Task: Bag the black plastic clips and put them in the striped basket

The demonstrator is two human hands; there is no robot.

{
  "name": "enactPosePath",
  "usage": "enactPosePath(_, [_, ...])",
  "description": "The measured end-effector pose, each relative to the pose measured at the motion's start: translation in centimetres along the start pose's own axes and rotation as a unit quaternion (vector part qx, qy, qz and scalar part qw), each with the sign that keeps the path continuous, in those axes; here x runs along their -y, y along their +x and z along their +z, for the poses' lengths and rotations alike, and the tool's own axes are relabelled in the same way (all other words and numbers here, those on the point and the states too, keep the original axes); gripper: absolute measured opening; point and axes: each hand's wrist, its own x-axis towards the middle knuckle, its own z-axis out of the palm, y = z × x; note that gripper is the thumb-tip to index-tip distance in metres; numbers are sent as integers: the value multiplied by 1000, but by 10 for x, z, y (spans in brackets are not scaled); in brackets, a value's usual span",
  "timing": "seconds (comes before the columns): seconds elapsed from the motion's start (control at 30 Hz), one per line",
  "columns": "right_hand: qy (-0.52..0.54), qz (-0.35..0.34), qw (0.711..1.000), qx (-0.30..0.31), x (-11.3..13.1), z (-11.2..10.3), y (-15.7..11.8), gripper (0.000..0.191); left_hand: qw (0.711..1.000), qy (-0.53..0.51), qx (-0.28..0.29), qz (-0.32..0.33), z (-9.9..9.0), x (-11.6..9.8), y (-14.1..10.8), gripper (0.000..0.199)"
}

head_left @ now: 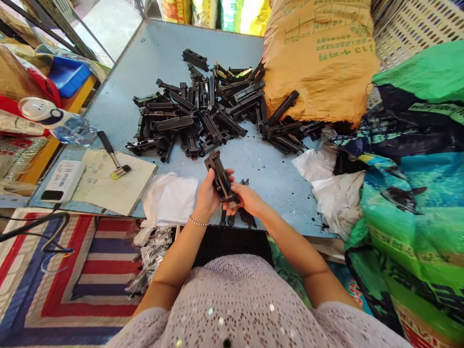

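A long black plastic part [222, 178] is held above the front of the blue table, tilted, its far end up and to the left. My left hand [207, 193] wraps around its left side, thumb along the edge. At its near right end, my right hand [247, 197] closes its fingers on the same part. Beneath and just behind my hands lie a few more black parts [248, 220] at the table's front edge, partly covered. A large heap of similar black parts [195, 108] spreads over the middle of the table.
An orange woven sack [319, 58] stands on the table's back right, with green and blue sacks [416, 193] beside it. On the left are a cardboard sheet [134, 181] with a black-handled brush [112, 154], a white box [63, 179] and a plastic bottle [68, 125]. Crumpled white plastic [170, 195] lies near the front.
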Motion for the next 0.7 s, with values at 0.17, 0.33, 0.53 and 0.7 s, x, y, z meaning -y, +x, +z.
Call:
enactPosePath(0.17, [-434,-203,854,-203,27,-4,10,44,999,38,6,-21,5,-9,-21,45])
enactPosePath(0.33, [-534,-174,802,-203,42,-7,39,53,998,31,-38,-28,8,-1,-27,40])
enactPosePath(0.53, [-529,-268,805,0,-3,28,-5,50,992,-3,-105,-68,-17,-12,-16,55])
enactPosePath(0.7, [-528,-196,826,26,5,4,29,42,973,188,-133,-13,-44,9,-18,73])
